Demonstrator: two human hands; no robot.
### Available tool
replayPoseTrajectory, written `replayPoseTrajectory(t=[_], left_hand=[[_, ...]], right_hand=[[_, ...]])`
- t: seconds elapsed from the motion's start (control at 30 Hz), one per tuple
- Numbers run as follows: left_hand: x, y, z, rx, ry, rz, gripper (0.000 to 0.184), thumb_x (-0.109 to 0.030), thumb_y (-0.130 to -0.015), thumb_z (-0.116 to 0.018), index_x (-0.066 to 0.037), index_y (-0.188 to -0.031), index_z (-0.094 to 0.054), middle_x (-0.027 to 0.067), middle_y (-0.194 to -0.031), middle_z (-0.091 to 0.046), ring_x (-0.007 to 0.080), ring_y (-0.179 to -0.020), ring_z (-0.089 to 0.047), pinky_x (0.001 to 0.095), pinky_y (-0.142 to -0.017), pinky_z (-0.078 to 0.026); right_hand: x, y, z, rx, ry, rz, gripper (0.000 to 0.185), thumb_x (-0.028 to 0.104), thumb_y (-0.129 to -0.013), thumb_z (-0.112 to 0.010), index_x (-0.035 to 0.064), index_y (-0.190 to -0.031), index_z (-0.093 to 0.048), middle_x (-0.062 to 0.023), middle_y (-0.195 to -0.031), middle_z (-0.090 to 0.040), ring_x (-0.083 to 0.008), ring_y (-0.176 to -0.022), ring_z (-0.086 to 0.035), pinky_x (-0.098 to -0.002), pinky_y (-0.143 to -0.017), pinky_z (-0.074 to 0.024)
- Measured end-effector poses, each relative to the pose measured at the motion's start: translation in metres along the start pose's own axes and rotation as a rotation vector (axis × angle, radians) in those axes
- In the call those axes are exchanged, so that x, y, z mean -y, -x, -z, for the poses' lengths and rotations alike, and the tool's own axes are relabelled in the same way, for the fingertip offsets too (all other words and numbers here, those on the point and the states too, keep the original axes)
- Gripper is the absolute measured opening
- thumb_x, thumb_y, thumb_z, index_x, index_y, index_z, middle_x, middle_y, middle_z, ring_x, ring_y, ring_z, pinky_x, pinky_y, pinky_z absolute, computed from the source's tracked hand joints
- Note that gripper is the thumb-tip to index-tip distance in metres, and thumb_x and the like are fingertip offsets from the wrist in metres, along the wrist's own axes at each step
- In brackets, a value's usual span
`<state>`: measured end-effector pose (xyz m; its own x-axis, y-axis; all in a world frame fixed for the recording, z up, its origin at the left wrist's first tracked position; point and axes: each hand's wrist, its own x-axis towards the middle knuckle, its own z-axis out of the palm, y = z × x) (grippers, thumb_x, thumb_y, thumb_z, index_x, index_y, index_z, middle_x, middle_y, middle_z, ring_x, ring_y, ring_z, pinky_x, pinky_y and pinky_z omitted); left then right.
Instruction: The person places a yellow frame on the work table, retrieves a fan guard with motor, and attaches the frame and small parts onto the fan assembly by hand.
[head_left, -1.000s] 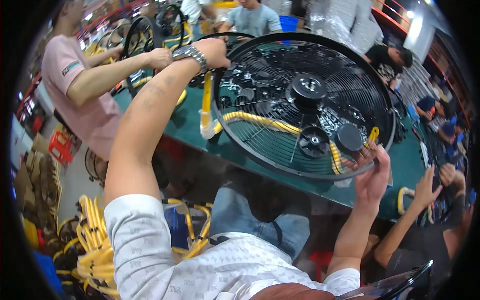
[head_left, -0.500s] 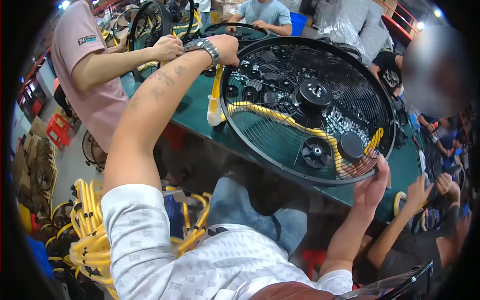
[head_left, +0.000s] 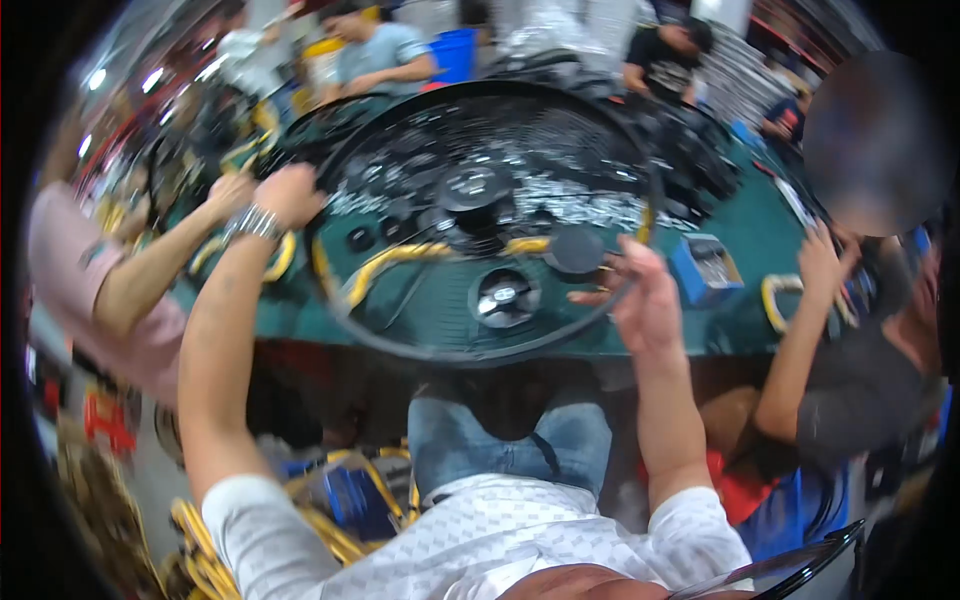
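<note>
A large round black fan grille point(head_left: 400, 345) is held up over the green table, with a black hub at its centre. My left hand point(head_left: 290, 197) is closed on its rim at the upper left, a metal watch on the wrist. At the lower right, my right hand point(head_left: 643, 290) grips the rim with the fingers partly behind the wires. Through the wires show a yellow tube point(head_left: 395, 268), a round black disc point(head_left: 575, 250) and a shiny round part point(head_left: 504, 297). The view is blurred.
Small metal parts and black pieces lie on the green table point(head_left: 725, 325). A blue box point(head_left: 706, 270) stands right of the grille. Co-workers sit or stand at left, right and across the table. Yellow tubes point(head_left: 205, 555) lie at lower left, near a red stool point(head_left: 108, 420).
The grille and both my hands have shifted left in view as the camera turned. The blue box has come into sight at the right. Both hands remain on the rim.
</note>
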<state>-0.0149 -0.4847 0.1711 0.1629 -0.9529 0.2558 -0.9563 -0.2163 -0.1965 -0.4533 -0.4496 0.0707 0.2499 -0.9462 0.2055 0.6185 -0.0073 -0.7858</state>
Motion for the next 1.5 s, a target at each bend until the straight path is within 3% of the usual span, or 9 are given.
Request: replayPoseTrajectory(t=[0.13, 0.33, 0.53, 0.73, 0.8, 0.87, 0.93, 1.07, 1.5], left_hand=[[-0.045, -0.003, 0.023, -0.019, -0.158, -0.006, 0.036, -0.027, -0.08, -0.061, 0.001, -0.103, -0.061, 0.0232, -0.111, -0.062, 0.0364, -0.097, -0.063, 0.0455, -0.083, -0.051], [-0.206, -0.02, 0.08, -0.419, 0.408, -0.822, 0.046, -0.02, -0.087, -0.059, 0.0, -0.127, -0.051, 0.0206, -0.125, -0.056, 0.0341, -0.116, -0.053, 0.0389, -0.099, -0.043], [-0.331, -0.052, 0.088, -0.484, 0.115, -1.407, 0.047, -0.014, -0.08, -0.067, -0.002, -0.123, -0.052, 0.0144, -0.126, -0.055, 0.0292, -0.119, -0.051, 0.0465, -0.104, -0.037], [-0.345, -0.077, 0.075, -0.224, 0.121, -1.455, 0.036, -0.006, -0.079, -0.062, -0.003, -0.114, -0.056, 0.0114, -0.101, -0.066, 0.0267, -0.101, -0.062, 0.0376, -0.101, -0.042], [-0.343, -0.079, 0.071, -0.306, 0.164, -1.487, 0.034, -0.005, -0.08, -0.061, -0.004, -0.113, -0.057, 0.0111, -0.097, -0.066, 0.0275, -0.097, -0.062, 0.0375, -0.092, -0.047], [-0.34, -0.076, 0.071, -0.325, 0.221, -1.472, 0.033, -0.006, -0.079, -0.061, -0.005, -0.112, -0.057, 0.0105, -0.095, -0.066, 0.0277, -0.095, -0.062, 0.0373, -0.087, -0.049], [-0.339, -0.079, 0.067, -0.372, 0.264, -1.5, 0.031, -0.007, -0.08, -0.061, -0.007, -0.111, -0.06, 0.0099, -0.094, -0.065, 0.0278, -0.094, -0.062, 0.0371, -0.084, -0.05], [-0.334, -0.067, 0.07, -0.135, 0.676, -1.312, 0.042, -0.01, -0.077, -0.071, -0.007, -0.117, -0.06, 0.0129, -0.1, -0.067, 0.0308, -0.092, -0.065, 0.0375, -0.078, -0.053], [-0.332, -0.063, 0.039, -0.317, 0.743, -1.45, 0.027, -0.008, -0.07, -0.074, -0.006, -0.095, -0.065, 0.0078, -0.089, -0.066, 0.0282, -0.083, -0.065, 0.0347, -0.072, -0.052]], right_hand=[[0.0, -0.002, 0.007, 0.014, 0.034, -0.003, 0.037, 0.024, -0.091, -0.05, -0.0021, -0.115, -0.044, -0.0173, -0.108, -0.06, -0.0269, -0.091, -0.065, -0.0461, -0.072, -0.0591], [-0.003, 0.002, 0.006, 0.01, 0.019, 0.019, 0.038, 0.021, -0.09, -0.057, 0.0007, -0.12, -0.046, -0.0112, -0.108, -0.06, -0.0187, -0.091, -0.064, -0.0363, -0.071, -0.0584], [-0.006, 0.006, 0.01, -0.055, 0.196, -0.01, 0.036, 0.032, -0.088, -0.062, 0.0053, -0.111, -0.053, -0.0009, -0.092, -0.057, -0.0075, -0.078, -0.055, -0.0216, -0.063, -0.045], [0.027, 0.011, 0.025, 0.025, 0.514, -0.107, 0.04, 0.029, -0.086, -0.066, 0.0016, -0.113, -0.054, -0.0026, -0.084, -0.059, -0.0116, -0.07, -0.057, -0.026, -0.062, -0.0469], [0.029, 0.005, 0.056, -0.124, 1.13, 0.486, 0.037, 0.023, -0.086, -0.067, -0.0027, -0.111, -0.056, -0.0092, -0.084, -0.062, -0.0135, -0.068, -0.059, -0.0285, -0.062, -0.0485], [0.032, -0.017, 0.065, -0.42, 1.333, 0.756, 0.039, 0.02, -0.082, -0.068, -0.0036, -0.112, -0.057, -0.0133, -0.082, -0.064, -0.0263, -0.071, -0.064, -0.0347, -0.065, -0.0509], [0.029, -0.051, 0.072, -0.321, 1.423, 0.859, 0.037, 0.019, -0.081, -0.066, -0.0012, -0.112, -0.058, -0.0166, -0.082, -0.064, -0.0373, -0.074, -0.064, -0.0427, -0.067, -0.0506], [0.029, -0.085, 0.082, -0.197, 1.399, 0.388, 0.022, 0.017, -0.083, -0.058, 0.0048, -0.101, -0.06, -0.0211, -0.085, -0.064, -0.0419, -0.081, -0.061, -0.048, -0.07, -0.0496], [0.013, -0.091, 0.104, -0.078, 1.292, 0.599, 0.012, 0.012, -0.087, -0.053, 0.0031, -0.096, -0.051, -0.0215, -0.078, -0.059, -0.0438, -0.076, -0.057, -0.0469, -0.065, -0.0448]])
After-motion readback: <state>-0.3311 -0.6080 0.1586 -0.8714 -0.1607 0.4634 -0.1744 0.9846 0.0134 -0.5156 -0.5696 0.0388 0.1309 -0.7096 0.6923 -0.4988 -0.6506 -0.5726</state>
